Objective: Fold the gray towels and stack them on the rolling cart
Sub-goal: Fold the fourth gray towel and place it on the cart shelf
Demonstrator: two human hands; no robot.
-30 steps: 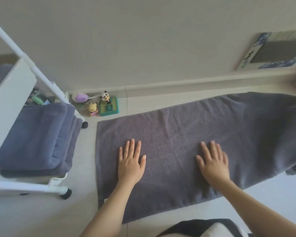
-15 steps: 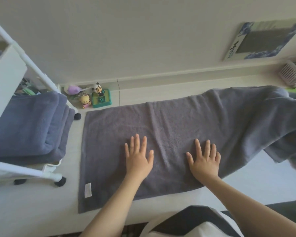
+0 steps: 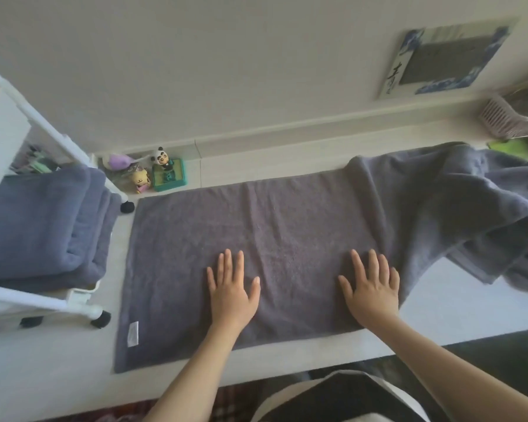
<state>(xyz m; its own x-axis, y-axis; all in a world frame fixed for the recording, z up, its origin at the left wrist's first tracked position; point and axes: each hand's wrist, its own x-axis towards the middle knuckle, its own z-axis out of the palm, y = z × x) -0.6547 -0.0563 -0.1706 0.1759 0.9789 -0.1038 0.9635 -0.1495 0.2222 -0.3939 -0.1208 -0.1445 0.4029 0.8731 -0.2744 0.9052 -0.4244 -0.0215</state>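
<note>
A gray towel (image 3: 275, 239) lies spread flat on the white surface, with a small white label near its front left corner. Its right part runs up over a rumpled heap of more gray towel (image 3: 482, 214). My left hand (image 3: 230, 292) presses flat on the towel near its front edge, fingers straight and spread. My right hand (image 3: 371, 289) presses flat on it a little to the right, fingers also straight. At the left stands the white rolling cart (image 3: 73, 295), with folded gray towels (image 3: 40, 226) stacked on its shelf.
Small toys, among them a panda figure on a green box (image 3: 166, 176), sit against the wall beside the cart. A picture (image 3: 445, 59) leans on the wall at the right. A pink basket (image 3: 503, 117) and something green sit at the far right.
The view has shifted right, showing more of the rumpled heap. Both hands stay flat on the towel; the right hand has slid left, closer to the left one.
</note>
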